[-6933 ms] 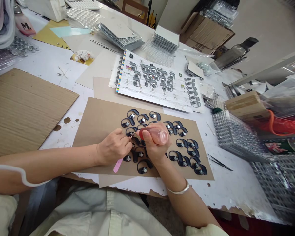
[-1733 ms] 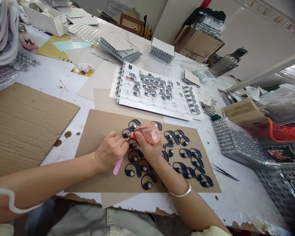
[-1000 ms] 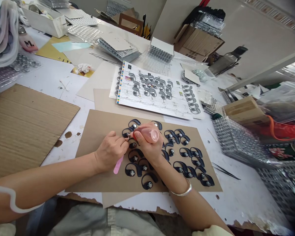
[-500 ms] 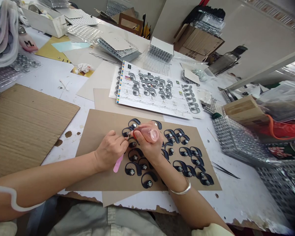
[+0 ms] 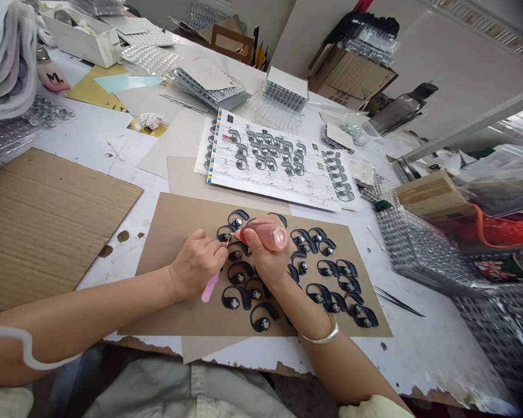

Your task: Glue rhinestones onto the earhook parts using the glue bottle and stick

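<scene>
My right hand point(image 5: 268, 258) is closed round a small pinkish see-through squeeze bottle point(image 5: 265, 236), tilted with its tip pointing left. The tip is close to the shiny piece on a black ear hook point(image 5: 225, 235); whether they touch I cannot tell. Beside it, my left hand point(image 5: 199, 264) is closed on a pink flat-handled tool point(image 5: 210, 288), its handle sticking out below the fingers and a thin end near the bottle's tip. Several more black ear hooks with shiny faceted pieces lie on the brown cardboard sheet point(image 5: 169, 220), some hidden under my right hand.
Behind the sheet lies a printed sheet point(image 5: 265, 180) with pictured ear hooks. Tweezers point(image 5: 400, 301) lie at the right. A cardboard piece point(image 5: 56, 226) is at the left. Stacked clear trays point(image 5: 422, 255) and a pink bottle point(image 5: 52, 74) stand farther out.
The squeeze bottle and my right hand have shifted very slightly right. My left hand stays nearly in place with the pink tool.
</scene>
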Motion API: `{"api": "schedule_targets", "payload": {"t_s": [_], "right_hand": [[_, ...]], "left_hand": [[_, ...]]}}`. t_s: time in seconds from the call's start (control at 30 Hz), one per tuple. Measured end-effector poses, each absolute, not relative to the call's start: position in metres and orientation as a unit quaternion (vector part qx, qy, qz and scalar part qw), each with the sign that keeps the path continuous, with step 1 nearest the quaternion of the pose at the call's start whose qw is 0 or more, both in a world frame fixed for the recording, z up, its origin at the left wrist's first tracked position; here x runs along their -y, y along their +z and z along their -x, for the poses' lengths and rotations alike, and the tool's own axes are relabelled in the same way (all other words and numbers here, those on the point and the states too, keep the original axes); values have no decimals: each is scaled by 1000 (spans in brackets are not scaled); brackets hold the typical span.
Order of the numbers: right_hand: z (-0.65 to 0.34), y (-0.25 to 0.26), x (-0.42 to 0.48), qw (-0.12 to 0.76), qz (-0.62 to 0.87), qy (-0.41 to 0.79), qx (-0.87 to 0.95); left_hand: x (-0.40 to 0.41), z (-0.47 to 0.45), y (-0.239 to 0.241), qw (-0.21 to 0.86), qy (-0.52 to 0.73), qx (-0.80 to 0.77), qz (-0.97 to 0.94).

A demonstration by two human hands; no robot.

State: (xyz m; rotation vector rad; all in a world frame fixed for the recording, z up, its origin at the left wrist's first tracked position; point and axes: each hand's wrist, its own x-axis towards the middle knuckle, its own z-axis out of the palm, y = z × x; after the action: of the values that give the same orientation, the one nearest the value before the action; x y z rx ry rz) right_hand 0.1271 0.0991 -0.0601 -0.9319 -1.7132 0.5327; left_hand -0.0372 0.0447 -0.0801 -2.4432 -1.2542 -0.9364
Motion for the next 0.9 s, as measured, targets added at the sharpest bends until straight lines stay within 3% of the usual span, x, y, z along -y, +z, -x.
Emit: {"api": "schedule_targets", "payload": {"t_s": [0.9], "right_hand": [[-128, -62, -100, 504, 378, 179, 756]], "left_hand": [[-48, 41, -75, 74, -327, 460, 822]]}}
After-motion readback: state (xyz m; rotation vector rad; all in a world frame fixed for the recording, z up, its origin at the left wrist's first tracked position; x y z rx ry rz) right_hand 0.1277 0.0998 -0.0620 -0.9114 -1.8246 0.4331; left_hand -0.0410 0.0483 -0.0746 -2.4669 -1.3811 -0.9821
